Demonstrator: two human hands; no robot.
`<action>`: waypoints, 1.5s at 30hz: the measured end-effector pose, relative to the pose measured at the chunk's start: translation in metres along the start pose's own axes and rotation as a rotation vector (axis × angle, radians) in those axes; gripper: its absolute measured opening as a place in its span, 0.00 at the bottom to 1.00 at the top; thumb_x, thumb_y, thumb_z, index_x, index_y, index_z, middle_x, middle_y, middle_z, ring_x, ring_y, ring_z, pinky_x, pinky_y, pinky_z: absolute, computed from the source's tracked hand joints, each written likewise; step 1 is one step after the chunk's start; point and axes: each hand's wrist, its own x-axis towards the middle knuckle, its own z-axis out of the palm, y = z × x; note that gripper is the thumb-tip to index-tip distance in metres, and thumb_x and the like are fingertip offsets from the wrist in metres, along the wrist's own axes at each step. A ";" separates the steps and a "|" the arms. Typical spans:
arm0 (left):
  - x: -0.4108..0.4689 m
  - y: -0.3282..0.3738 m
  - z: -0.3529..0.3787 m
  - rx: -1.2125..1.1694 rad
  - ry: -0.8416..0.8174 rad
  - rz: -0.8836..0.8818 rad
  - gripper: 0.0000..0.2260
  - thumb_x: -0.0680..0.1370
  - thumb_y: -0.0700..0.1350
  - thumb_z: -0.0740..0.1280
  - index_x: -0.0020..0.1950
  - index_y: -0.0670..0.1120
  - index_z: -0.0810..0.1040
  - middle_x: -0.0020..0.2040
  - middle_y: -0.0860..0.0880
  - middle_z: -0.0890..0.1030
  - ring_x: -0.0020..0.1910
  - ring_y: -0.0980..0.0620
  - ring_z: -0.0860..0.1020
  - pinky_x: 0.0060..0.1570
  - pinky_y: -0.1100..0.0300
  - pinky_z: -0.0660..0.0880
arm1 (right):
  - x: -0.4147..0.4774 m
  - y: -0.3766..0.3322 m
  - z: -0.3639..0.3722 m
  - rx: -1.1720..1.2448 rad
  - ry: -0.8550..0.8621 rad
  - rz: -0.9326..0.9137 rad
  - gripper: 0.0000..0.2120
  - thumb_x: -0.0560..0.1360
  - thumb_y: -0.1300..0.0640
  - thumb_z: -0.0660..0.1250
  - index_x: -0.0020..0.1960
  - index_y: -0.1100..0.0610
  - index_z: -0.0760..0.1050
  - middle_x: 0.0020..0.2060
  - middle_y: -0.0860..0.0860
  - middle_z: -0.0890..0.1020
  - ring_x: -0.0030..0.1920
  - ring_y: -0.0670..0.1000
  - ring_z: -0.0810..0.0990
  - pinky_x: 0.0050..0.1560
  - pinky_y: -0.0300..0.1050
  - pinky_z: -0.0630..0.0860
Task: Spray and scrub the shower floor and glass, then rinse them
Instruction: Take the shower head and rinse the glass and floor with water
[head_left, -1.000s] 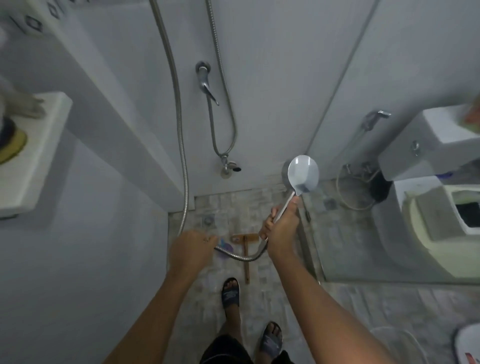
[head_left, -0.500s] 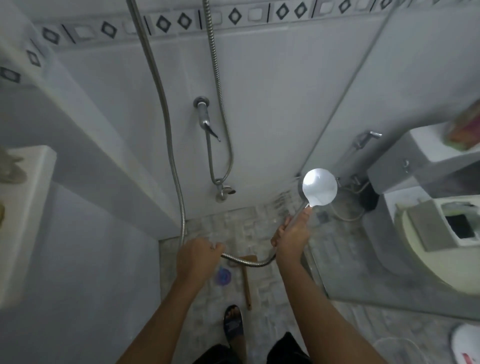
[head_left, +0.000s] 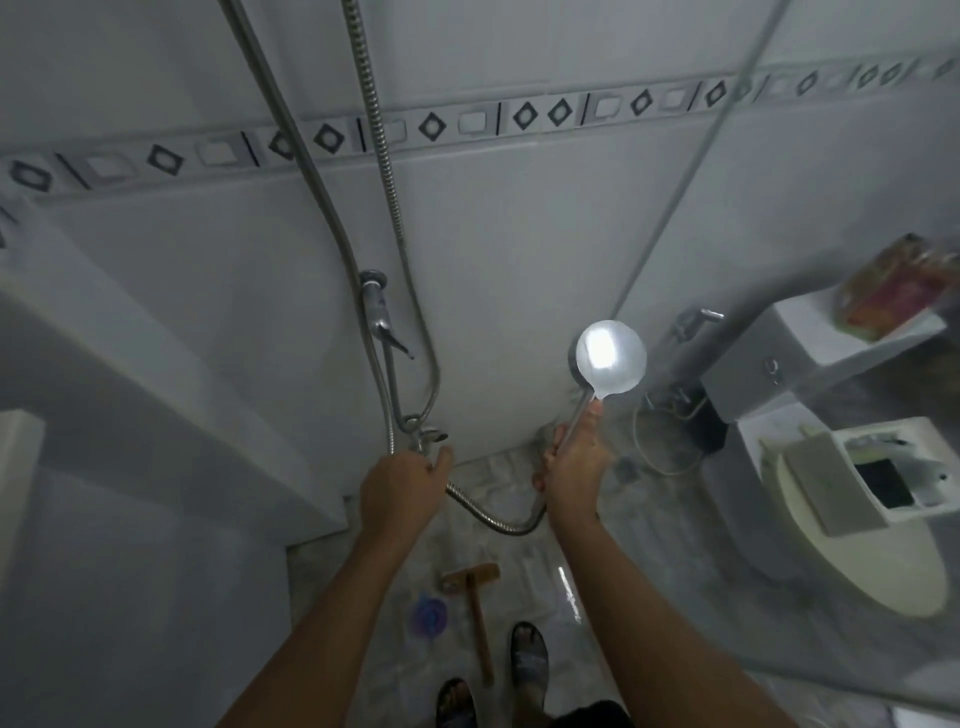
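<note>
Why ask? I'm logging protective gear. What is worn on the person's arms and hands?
Nothing visible. The left hand and right hand are ungloved, and no watch shows. The left forearm and right forearm are bare, with no sleeves in view.

Shower head (head_left: 612, 358): round, silvery, face catching glare. Sits right of centre, disc uppermost, slim handle angled down-left into the right hand (head_left: 571, 467), whose fingers wrap it.

Hose (head_left: 493, 522): ribbed metal. Sags in a U at centre between handle base and left hand (head_left: 400, 488), then climbs to the upper left.

Shower floor (head_left: 524, 571): pale mottled tile, wet sheen, lower centre.

Scrub brush (head_left: 475, 603): wooden, long-handled, flat on the floor.

Glass (head_left: 779, 234): clear panel, right half of frame.
</note>
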 end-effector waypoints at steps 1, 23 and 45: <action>0.010 0.001 -0.004 -0.013 0.025 -0.014 0.32 0.79 0.66 0.57 0.35 0.40 0.81 0.35 0.41 0.82 0.37 0.41 0.81 0.38 0.55 0.77 | 0.002 0.000 0.008 -0.008 -0.020 0.018 0.31 0.76 0.29 0.54 0.36 0.57 0.68 0.25 0.54 0.64 0.22 0.49 0.62 0.24 0.40 0.60; 0.109 -0.016 -0.030 -0.007 0.044 -0.329 0.31 0.81 0.64 0.53 0.49 0.39 0.83 0.49 0.39 0.84 0.48 0.39 0.82 0.52 0.51 0.79 | 0.040 -0.020 0.116 -0.108 -0.349 0.050 0.34 0.69 0.22 0.56 0.33 0.55 0.65 0.27 0.55 0.64 0.24 0.50 0.64 0.25 0.41 0.64; 0.002 -0.001 -0.083 -0.072 0.110 -0.166 0.26 0.77 0.62 0.58 0.39 0.40 0.81 0.40 0.42 0.83 0.41 0.41 0.82 0.41 0.54 0.79 | -0.023 -0.053 0.062 -0.118 -0.344 -0.104 0.32 0.75 0.27 0.55 0.32 0.55 0.64 0.24 0.54 0.63 0.21 0.49 0.62 0.23 0.38 0.65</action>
